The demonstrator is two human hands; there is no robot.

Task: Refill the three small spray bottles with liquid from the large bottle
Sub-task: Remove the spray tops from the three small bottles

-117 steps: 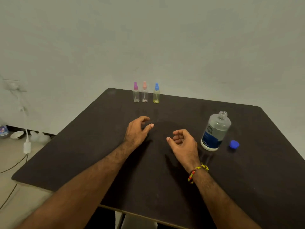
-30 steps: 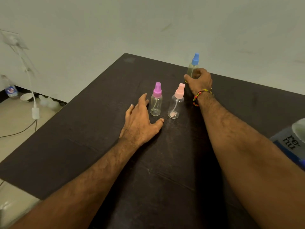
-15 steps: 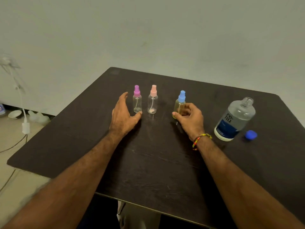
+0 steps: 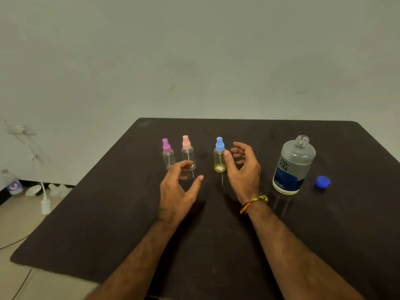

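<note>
Three small spray bottles stand in a row on the dark table (image 4: pixel 108 224): a purple-capped one (image 4: pixel 167 153), a pink-capped one (image 4: pixel 187 151) and a blue-capped one (image 4: pixel 219 155) with a yellowish tint. The large clear bottle (image 4: pixel 292 166) with a blue label stands uncapped at the right, its blue cap (image 4: pixel 322 182) lying beside it. My right hand (image 4: pixel 243 169) is open just right of the blue-capped bottle, thumb close to it, holding nothing. My left hand (image 4: pixel 179 191) hovers open in front of the purple and pink bottles, fingers curled, hiding their bases.
A pale wall rises right behind the table's far edge. On the floor at the left are a white plug and cable (image 4: pixel 45 204), a small bottle (image 4: pixel 13 184) and a white bowl (image 4: pixel 33 190). The table's near edge runs diagonally at lower left.
My right hand has let go of the blue-capped bottle, which now stands on the table nearer to me than before. My left hand has lifted and drawn back from the purple bottle.
</note>
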